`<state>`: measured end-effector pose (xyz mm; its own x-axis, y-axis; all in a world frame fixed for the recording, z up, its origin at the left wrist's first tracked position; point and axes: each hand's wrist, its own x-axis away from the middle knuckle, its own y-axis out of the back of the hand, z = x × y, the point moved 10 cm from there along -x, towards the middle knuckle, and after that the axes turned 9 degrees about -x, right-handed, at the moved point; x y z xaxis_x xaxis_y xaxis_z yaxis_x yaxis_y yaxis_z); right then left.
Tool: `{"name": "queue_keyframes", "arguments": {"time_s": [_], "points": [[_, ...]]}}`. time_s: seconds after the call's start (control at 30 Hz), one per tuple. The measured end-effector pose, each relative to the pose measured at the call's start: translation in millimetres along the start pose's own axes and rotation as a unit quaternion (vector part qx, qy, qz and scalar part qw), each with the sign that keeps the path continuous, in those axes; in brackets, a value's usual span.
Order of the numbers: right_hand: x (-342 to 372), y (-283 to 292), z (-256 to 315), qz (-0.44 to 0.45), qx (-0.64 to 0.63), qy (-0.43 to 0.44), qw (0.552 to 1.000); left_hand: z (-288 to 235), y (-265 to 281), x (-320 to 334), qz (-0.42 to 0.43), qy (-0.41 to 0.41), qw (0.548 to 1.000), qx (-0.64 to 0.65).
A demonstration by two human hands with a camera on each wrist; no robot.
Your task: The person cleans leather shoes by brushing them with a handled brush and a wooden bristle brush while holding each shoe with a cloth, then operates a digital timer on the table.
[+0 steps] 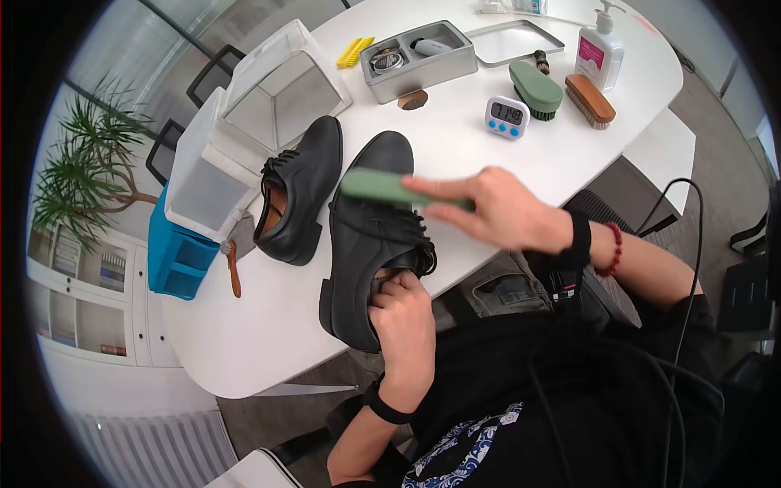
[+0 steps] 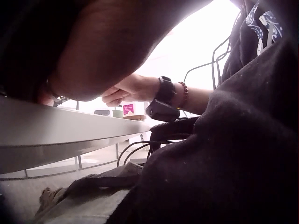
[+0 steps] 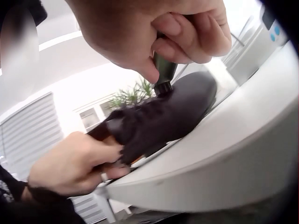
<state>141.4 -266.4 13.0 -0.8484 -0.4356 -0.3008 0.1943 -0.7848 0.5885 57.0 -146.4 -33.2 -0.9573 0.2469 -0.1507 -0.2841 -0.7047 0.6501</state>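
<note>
"At the near edge of the white table (image 1: 244, 350), what are the hands doing?"

"The left hand (image 1: 403, 321) grips the black shoe (image 1: 354, 264) by its opening, heel end close to that edge. Beyond, the right hand (image 1: 504, 207) has its fingers wrapped round a green brush (image 1: 378, 186), held at the front of the shoe."

"What could go wrong?"

"Should the left grip slacken, a hard stroke could, I think, push the shoe askew or off the edge. Bristles (image 3: 162, 88) that close might snag the laces (image 1: 427, 248), too."

"And the materials?"

"Smooth, dull, leather-like uppers with a rounded toe; the brush has an oblong back and short, dark bristles. Past it stands the other shoe (image 1: 305, 191), showing a tan lining (image 1: 278, 201). Farther off: a wooden brush (image 1: 587, 99) with pale bristles, a boxy metal tin (image 1: 423, 71) and a plastic pump bottle (image 1: 600, 55)."
</note>
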Motion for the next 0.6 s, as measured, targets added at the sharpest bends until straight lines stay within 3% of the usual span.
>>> {"name": "queue_keyframes", "arguments": {"time_s": [0.13, 0.23, 0.27, 0.33, 0.4, 0.47, 0.6], "points": [[-14, 32, -41, -0.105, 0.000, -0.066, 0.992, -4, 0, 0, -0.003, 0.003, 1.000, -0.013], [-3, 20, -33, -0.104, -0.045, -0.031, 0.993, -3, 0, 0, 0.001, 0.003, 1.000, -0.020], [4, 13, -18, -0.067, -0.045, -0.043, 0.996, -3, 0, 0, 0.001, -0.001, 1.000, -0.017], [15, -9, 8, -0.008, -0.064, 0.044, 0.997, -4, 0, 1, 0.003, -0.002, 1.000, -0.015], [15, -14, 10, 0.002, -0.042, 0.040, 0.998, -3, 0, 1, 0.001, -0.002, 1.000, -0.016], [3, 4, -8, -0.023, -0.008, -0.029, 0.999, -2, 2, 1, -0.013, 0.000, 1.000, -0.025], [-6, 21, -24, -0.083, 0.005, -0.042, 0.996, -2, 1, -2, -0.014, 0.007, 1.000, -0.020]]}}
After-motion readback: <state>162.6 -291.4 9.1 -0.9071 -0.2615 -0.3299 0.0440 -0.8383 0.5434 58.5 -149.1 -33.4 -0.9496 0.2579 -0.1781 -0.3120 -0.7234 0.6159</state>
